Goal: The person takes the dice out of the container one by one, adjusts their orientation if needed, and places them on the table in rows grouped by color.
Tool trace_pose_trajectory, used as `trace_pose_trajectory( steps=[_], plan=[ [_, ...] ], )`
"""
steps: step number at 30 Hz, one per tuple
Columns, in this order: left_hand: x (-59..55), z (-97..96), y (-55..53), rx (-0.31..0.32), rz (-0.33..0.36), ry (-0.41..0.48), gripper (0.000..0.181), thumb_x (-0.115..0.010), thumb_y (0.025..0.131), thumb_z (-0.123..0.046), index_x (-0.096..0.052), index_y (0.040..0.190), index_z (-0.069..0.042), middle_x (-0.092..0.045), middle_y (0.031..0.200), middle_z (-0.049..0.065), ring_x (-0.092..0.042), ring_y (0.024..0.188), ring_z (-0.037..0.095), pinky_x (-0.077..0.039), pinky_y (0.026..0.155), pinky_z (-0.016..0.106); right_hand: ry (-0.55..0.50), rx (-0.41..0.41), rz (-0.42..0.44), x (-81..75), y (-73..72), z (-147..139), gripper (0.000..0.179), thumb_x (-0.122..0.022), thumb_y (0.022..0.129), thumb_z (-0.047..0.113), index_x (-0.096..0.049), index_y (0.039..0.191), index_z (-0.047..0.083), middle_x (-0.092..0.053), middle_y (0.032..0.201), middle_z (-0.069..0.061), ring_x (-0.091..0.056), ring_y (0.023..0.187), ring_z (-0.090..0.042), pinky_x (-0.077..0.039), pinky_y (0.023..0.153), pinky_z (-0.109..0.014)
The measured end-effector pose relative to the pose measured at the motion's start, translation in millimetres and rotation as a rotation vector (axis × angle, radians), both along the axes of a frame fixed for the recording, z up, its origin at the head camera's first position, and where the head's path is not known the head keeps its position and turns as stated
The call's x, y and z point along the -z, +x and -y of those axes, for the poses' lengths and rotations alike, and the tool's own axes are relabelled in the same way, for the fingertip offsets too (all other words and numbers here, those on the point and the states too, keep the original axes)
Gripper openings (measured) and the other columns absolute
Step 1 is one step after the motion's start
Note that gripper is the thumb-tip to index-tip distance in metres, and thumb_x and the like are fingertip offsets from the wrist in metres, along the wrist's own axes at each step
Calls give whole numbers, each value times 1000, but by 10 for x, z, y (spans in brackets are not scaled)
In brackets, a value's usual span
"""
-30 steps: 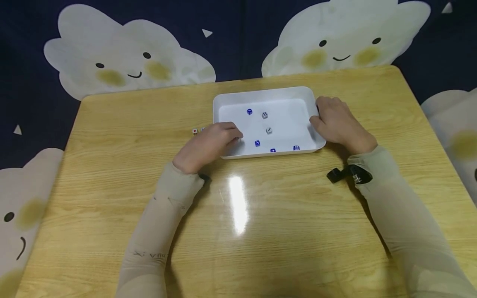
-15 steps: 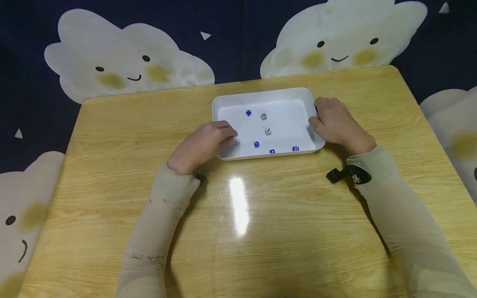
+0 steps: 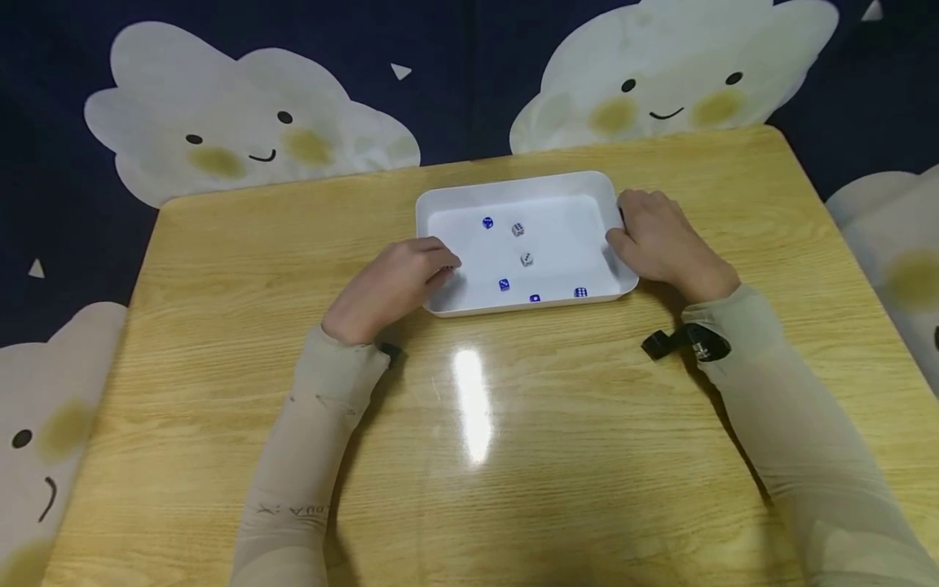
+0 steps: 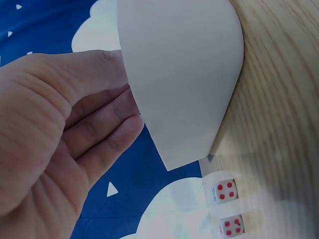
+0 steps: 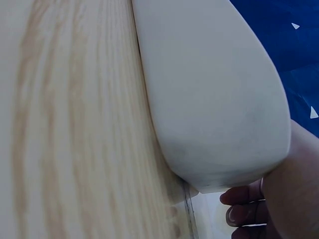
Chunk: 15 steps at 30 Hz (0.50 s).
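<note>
A white rectangular tray [image 3: 557, 302] rests on the table with several blue-marked and white dice inside. Among them are a blue die [image 3: 504, 284] and a white die [image 3: 526, 259] with dark dots. My left hand [image 3: 396, 287] reaches over the tray's left rim, its fingertips inside; I cannot tell whether they pinch a die. The tray's outer wall [image 4: 184, 79] hides those tips in the left wrist view. Beyond it, two white dice with red dots, one a red-dotted die [image 4: 225, 191], lie on the table. My right hand [image 3: 666, 249] grips the tray's right end, thumb over the rim.
The wooden table [image 3: 528, 456] extends around the tray, with a bright light reflection in front of it. A dark blue cloth [image 3: 455, 81] with smiling clouds hangs behind the table. A black strap [image 3: 685, 342] sits at my right wrist.
My left hand has drawn slightly left across the tray's left end, covering the dice outside the tray from the head view. My right hand keeps its grip, and the tray stays put.
</note>
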State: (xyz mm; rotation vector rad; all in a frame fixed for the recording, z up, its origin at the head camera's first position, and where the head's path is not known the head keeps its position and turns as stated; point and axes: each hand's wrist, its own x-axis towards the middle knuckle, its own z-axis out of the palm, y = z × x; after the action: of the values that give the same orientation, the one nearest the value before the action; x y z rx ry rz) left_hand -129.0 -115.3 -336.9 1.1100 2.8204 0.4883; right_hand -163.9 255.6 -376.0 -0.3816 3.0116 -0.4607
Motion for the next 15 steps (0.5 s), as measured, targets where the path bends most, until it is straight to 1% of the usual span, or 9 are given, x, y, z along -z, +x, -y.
trace_pose_trajectory(
  steps=[7,9,15],
  plan=[
    [10,31,14,1,-14,24,20,-62,102,-8,-76,116,-2,-75,116,11,-71,107,23,-60,95,37,0,0,-6,-3,12,10,26,-44,100,21,-53,103,-3,-54,91,-20,-46,86,-37,-34,74,-43],
    [5,48,17,-3,-24,36,19,-63,102,-8,-76,115,-2,-76,113,11,-72,105,23,-60,94,37,0,-1,-5,-1,11,13,25,-44,100,21,-53,102,-3,-53,90,-19,-45,86,-36,-33,74,-43],
    [-4,94,-8,4,-69,69,17,-64,101,-6,-77,110,-1,-76,108,10,-71,100,22,-60,91,36,-8,-3,-17,9,5,7,28,-44,100,21,-54,105,-4,-55,93,-21,-47,88,-37,-36,76,-46]
  ],
)
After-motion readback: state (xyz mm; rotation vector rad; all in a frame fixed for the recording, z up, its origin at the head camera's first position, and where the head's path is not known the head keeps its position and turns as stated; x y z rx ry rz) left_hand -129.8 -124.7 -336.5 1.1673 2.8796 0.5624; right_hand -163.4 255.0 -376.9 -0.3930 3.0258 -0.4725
